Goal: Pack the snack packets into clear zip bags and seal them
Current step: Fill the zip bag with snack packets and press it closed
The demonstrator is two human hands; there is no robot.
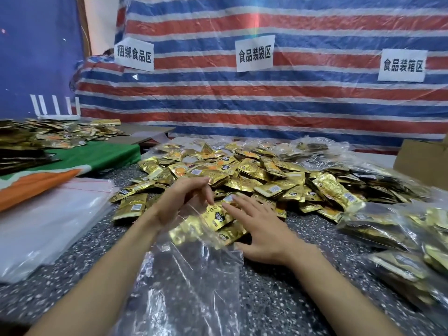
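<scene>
Striped red, white and blue tarp (266, 105) is hanging behind a speckled dark worktop (261, 311), with three paper signs (254, 53) taped across it. The left-hand grip (186, 202) is curling its fingers at the mouth of a clear zip bag (194, 282), and it appears to be pinching the film and holding it up. Just beside it, the right-hand grip (261, 231) is lying apart, with straight fingers pressing flat on gold snack packets (218, 219) sitting in the bag's mouth between both grips. Beyond the fingertips, a loose pile of packets (254, 175) is spreading over the worktop. Outward of the right-hand grip, filled bags (400, 229) are lying heaped. Outward of the left-hand grip, a stack of empty bags (48, 214) is resting beside green and orange cloth (101, 156).
</scene>
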